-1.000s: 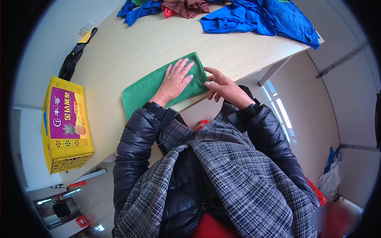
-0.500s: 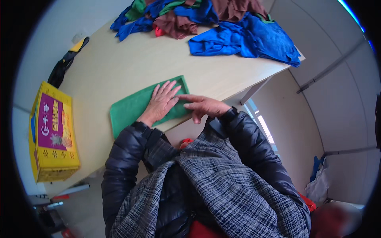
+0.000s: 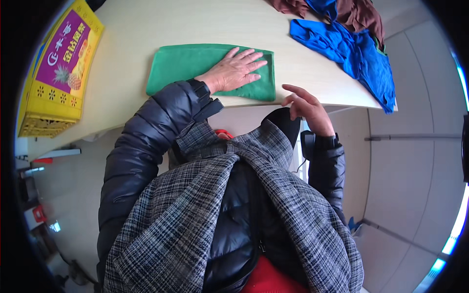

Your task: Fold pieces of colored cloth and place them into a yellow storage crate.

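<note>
Yellow box [image 3: 56,68] at far left of bench [image 3: 317,73]. Green cloth [image 3: 185,66] folded flat, long axis left-right. Left hand [image 3: 234,71] pressed palm-down on its right half, fingers spread (no clamp). Right hand [image 3: 305,105] just beside cloth's right edge, loosely curled, empty. Blue clothes [image 3: 361,53] far right.

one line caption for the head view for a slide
Left hand pressed flat on a folded green cloth on the table, right hand lifted at the table edge.
</note>
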The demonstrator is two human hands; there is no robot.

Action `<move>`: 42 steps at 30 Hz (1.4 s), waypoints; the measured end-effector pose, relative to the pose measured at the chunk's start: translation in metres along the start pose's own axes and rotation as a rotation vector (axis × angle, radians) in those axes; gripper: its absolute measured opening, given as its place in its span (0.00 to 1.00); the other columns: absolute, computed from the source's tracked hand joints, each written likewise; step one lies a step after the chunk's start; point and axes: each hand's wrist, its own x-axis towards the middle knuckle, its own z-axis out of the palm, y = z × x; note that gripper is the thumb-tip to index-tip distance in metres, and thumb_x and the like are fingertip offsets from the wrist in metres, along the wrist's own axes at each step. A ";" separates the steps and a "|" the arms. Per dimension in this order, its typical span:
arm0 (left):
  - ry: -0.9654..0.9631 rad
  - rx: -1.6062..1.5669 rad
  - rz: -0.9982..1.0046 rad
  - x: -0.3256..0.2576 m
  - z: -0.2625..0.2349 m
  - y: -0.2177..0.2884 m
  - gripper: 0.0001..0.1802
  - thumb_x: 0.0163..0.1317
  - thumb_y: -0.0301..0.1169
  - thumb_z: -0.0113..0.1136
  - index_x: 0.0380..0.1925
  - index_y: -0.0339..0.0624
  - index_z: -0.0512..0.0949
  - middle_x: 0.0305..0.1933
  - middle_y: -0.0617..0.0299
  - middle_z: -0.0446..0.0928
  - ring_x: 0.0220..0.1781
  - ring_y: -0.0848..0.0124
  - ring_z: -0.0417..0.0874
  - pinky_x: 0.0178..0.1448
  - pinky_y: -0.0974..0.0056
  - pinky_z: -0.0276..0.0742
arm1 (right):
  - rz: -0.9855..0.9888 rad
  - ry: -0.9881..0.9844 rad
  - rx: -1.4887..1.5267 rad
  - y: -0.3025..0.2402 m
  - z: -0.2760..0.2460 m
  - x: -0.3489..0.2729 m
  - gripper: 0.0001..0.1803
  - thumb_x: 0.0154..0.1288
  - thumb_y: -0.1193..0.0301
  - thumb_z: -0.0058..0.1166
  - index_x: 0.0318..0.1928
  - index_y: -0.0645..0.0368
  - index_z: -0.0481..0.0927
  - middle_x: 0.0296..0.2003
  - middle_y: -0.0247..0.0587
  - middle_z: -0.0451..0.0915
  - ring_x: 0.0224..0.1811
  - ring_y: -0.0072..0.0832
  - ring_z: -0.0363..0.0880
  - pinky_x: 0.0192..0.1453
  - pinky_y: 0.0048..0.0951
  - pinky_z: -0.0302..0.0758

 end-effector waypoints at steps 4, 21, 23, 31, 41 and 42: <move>0.008 -0.031 -0.048 -0.009 -0.017 0.013 0.31 0.76 0.52 0.39 0.74 0.54 0.61 0.80 0.59 0.55 0.81 0.60 0.52 0.82 0.45 0.39 | -0.237 0.144 -0.033 -0.004 0.022 0.011 0.24 0.76 0.63 0.51 0.65 0.63 0.73 0.41 0.34 0.81 0.34 0.17 0.76 0.44 0.18 0.74; -0.083 0.176 -0.593 -0.158 -0.071 -0.069 0.32 0.77 0.53 0.35 0.76 0.55 0.57 0.82 0.59 0.50 0.83 0.61 0.45 0.83 0.45 0.37 | -0.482 0.448 -1.368 0.026 0.090 0.108 0.37 0.74 0.47 0.43 0.72 0.62 0.62 0.73 0.54 0.59 0.78 0.53 0.51 0.78 0.54 0.49; -0.100 0.181 -0.657 -0.165 -0.077 -0.074 0.32 0.77 0.54 0.33 0.76 0.55 0.57 0.82 0.59 0.50 0.83 0.61 0.45 0.83 0.45 0.36 | -0.469 0.441 -1.362 0.022 0.089 0.110 0.37 0.74 0.48 0.43 0.72 0.62 0.62 0.73 0.54 0.60 0.78 0.52 0.51 0.78 0.54 0.50; 0.143 0.284 -0.543 -0.152 -0.067 -0.057 0.31 0.75 0.50 0.43 0.74 0.51 0.61 0.78 0.57 0.57 0.80 0.57 0.55 0.81 0.46 0.45 | -0.496 0.439 -1.383 0.002 0.123 0.103 0.35 0.74 0.50 0.45 0.72 0.59 0.63 0.73 0.53 0.61 0.77 0.52 0.52 0.78 0.53 0.50; 0.212 0.170 -0.606 -0.167 -0.070 -0.059 0.28 0.72 0.47 0.52 0.66 0.44 0.68 0.73 0.49 0.64 0.74 0.54 0.64 0.75 0.48 0.58 | -0.576 0.341 -1.345 0.021 0.095 0.085 0.33 0.73 0.55 0.49 0.71 0.59 0.64 0.72 0.51 0.62 0.77 0.52 0.54 0.78 0.52 0.50; 0.279 0.141 -0.685 -0.168 -0.075 -0.055 0.27 0.70 0.46 0.55 0.63 0.42 0.72 0.70 0.47 0.67 0.72 0.53 0.66 0.72 0.49 0.62 | -0.567 0.352 -1.336 0.023 0.089 0.080 0.33 0.72 0.55 0.49 0.71 0.59 0.64 0.72 0.51 0.62 0.77 0.52 0.54 0.78 0.52 0.50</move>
